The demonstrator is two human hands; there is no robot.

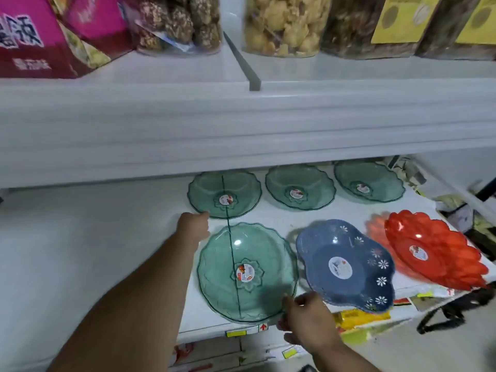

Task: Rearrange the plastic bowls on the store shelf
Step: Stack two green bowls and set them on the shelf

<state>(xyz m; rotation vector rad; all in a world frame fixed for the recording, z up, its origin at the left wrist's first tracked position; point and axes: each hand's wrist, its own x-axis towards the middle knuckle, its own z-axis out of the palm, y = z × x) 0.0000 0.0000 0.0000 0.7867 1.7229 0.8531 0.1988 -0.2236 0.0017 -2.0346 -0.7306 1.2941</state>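
Several clear green plastic bowls lie on the white lower shelf (107, 251): three in a back row (206, 189) (300, 186) (369, 183) and a larger one in front (247, 272). My left hand (193, 226) reaches to the near rim of the back-left green bowl; its fingers are hidden behind the knuckles. A blue bowl (346, 264) with white flower cut-outs sits tilted over the shelf's front edge, and my right hand (306, 320) grips its near-left rim, next to the front green bowl. At the right, a red scalloped bowl (434, 251) overhangs the edge.
An upper shelf (241, 124) juts out above the bowls, carrying pink boxes (35, 36) and clear jars of dried food (284, 22). Yellow price tags (236, 332) line the lower shelf's front edge. Bags and a black strap (440, 315) lie at the far right.
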